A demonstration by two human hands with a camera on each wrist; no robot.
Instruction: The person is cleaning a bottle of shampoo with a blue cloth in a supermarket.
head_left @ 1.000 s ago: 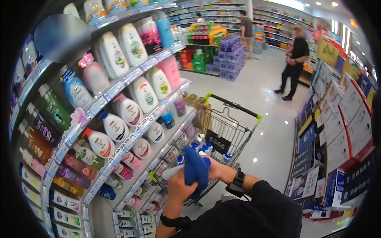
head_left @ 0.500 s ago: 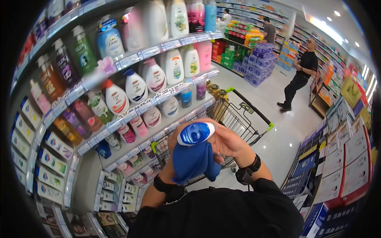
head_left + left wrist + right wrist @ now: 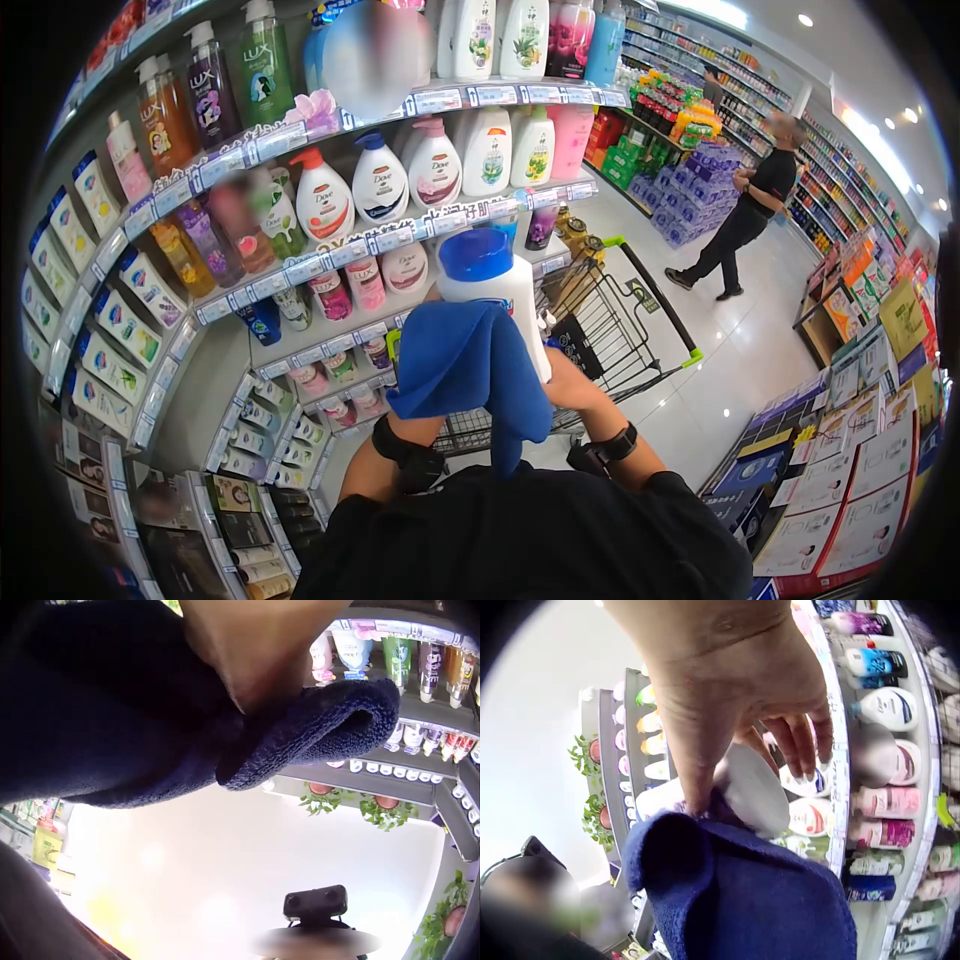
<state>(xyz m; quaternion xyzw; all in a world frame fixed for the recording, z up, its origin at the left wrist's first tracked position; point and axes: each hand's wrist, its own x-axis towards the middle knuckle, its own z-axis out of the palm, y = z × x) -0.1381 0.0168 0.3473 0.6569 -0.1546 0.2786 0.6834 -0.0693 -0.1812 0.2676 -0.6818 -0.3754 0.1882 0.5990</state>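
Observation:
A white bottle [image 3: 525, 330] with a blue cap [image 3: 475, 254] is held up in front of the chest, cap towards the head camera. Over its near side hangs a blue cloth [image 3: 450, 360]. My left hand is mostly behind the cloth; in the left wrist view the hand [image 3: 262, 645] grips the dark blue cloth [image 3: 315, 735], its fingertips hidden. My right hand [image 3: 572, 382] holds the bottle low on its right side. In the right wrist view, the right hand's [image 3: 735, 697] thumb presses at the cloth [image 3: 765, 892] and bottle [image 3: 754, 787], other fingers spread beyond it.
Shelves of bottles [image 3: 380, 185] curve along the left and front. A wire shopping cart [image 3: 640, 345] with a few bottles stands just beyond the hands. Stacked boxes [image 3: 860, 500] line the right side. A person in black [image 3: 760, 195] stands further down the aisle.
The bottle has been raised towards the head camera and turned more upright, with the cloth draped down its near side. The head view has swung left, towards the shelves.

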